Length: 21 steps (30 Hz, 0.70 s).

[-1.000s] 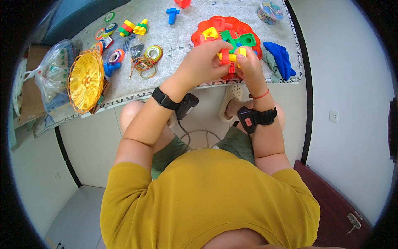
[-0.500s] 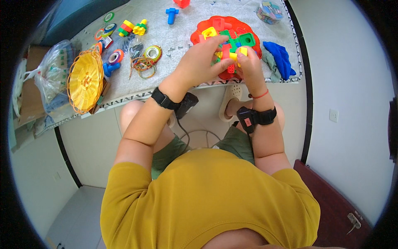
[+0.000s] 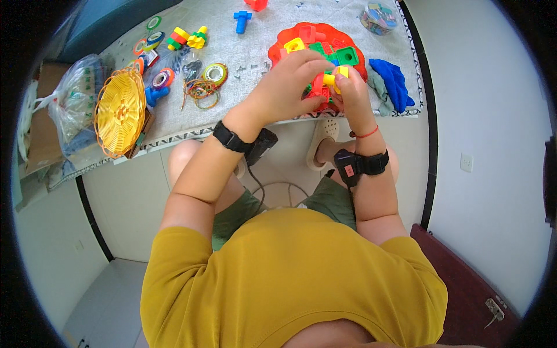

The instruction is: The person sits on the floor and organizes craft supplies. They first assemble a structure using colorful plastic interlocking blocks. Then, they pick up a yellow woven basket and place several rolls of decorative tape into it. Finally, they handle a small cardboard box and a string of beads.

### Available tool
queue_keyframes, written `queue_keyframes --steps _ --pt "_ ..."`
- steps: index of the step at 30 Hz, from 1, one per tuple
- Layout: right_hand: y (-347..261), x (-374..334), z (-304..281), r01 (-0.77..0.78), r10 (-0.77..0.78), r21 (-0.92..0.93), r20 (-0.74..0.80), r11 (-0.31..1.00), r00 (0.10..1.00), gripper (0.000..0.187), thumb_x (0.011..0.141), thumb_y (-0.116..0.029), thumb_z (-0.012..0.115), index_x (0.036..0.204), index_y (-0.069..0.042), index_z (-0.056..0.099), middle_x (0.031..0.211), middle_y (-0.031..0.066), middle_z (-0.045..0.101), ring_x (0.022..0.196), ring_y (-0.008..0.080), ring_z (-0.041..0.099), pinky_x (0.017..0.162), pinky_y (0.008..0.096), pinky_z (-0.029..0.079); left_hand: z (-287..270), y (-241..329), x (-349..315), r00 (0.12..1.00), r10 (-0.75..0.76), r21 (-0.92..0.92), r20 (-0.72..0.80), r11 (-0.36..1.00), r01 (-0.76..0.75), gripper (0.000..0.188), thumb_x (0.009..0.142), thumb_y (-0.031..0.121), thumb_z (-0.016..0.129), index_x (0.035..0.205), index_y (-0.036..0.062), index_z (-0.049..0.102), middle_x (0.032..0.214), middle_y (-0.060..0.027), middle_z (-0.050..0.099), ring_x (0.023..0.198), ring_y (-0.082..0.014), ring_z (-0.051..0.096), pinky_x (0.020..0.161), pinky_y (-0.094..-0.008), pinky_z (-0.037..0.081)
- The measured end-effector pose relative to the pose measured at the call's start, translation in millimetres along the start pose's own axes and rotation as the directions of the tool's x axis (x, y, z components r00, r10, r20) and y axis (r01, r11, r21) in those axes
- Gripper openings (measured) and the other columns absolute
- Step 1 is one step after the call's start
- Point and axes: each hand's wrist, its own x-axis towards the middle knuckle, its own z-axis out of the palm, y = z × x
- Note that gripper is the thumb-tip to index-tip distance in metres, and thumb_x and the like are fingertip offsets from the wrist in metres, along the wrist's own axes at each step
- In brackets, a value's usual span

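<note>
My right hand [image 3: 354, 95] is closed on a yellow toy bolt [image 3: 329, 80], pinching its head above the near edge of the red scalloped tray [image 3: 277, 51]. The bolt's shaft points left, toward a red plastic piece [image 3: 317, 86]; whether the two are joined I cannot tell. My left hand [image 3: 284, 81] arches around the left side of this red piece, its thumb and fingers apart. The tray holds several plastic nuts and bolts, among them a yellow square nut [image 3: 294, 44] and a green square nut [image 3: 347, 56]. My left hand hides part of them.
A blue cloth [image 3: 391, 84] lies right of the tray, and a clear tub [image 3: 378, 18] stands behind it. To the left are a blue toy bolt [image 3: 242, 22], tape rolls [image 3: 215, 73], joined toy bolts [image 3: 198, 38], a yellow woven basket [image 3: 120, 113] and a plastic bag [image 3: 75, 110].
My left fingers have shifted slightly and spread away from the yellow bolt. More of its shaft now shows. My right hand keeps hold of the bolt, nearly in place.
</note>
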Motion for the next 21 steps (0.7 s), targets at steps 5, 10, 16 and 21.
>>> queue_keyframes --steps 5,10,16,21 --pt "-1.5 -1.8 -3.9 -0.011 0.012 -0.018 0.050 1.000 0.999 0.024 0.088 -0.022 0.050 0.092 0.002 0.055 0.083 0.0161 0.058 0.075 0.0202 0.055 0.070 0.0349 0.046 -6.9 10.2 1.1 0.854 -0.447 -0.124 0.268 0.863 0.490 0.046 0.076 0.018 0.073 0.118 0.0082 0.058 0.107 -0.0133 0.060 0.101 -0.0270 0.059 0.082 -0.0385 0.049" --pt "-1.0 -1.8 -2.0 -0.017 0.010 0.099 0.074 0.995 0.997 0.026 0.088 -0.030 0.051 0.095 -0.004 0.051 0.073 0.0037 0.049 0.058 0.0087 0.041 0.053 0.0239 0.033 -1.9 4.4 -1.6 0.884 -0.442 -0.114 0.150 0.881 0.460 0.043 0.074 0.019 0.075 0.113 0.0077 0.060 0.103 -0.0133 0.062 0.096 -0.0282 0.060 0.083 -0.0395 0.049" --pt "8.7 0.7 -5.7 0.168 -0.151 -0.182 0.102 0.969 0.983 0.016 0.087 -0.019 0.053 0.090 -0.003 0.054 0.079 0.0085 0.052 0.066 0.0187 0.050 0.057 0.0298 0.040 2.5 1.7 -0.4 0.992 -0.098 -0.004 0.075 0.995 0.099 0.046 0.073 0.019 0.075 0.114 0.0066 0.059 0.106 -0.0141 0.063 0.098 -0.0304 0.061 0.084 -0.0380 0.049" --pt "15.1 1.0 -5.4 0.282 -0.230 -0.403 0.174 0.871 0.958 0.006 0.084 -0.008 0.055 0.086 -0.002 0.058 0.086 0.0142 0.056 0.077 0.0301 0.058 0.063 0.0376 0.047 -0.6 5.2 -2.7 0.860 -0.445 -0.015 0.250 0.886 0.463 0.043 0.076 0.022 0.071 0.113 0.0066 0.058 0.109 -0.0164 0.062 0.102 -0.0325 0.057 0.088 -0.0401 0.046"
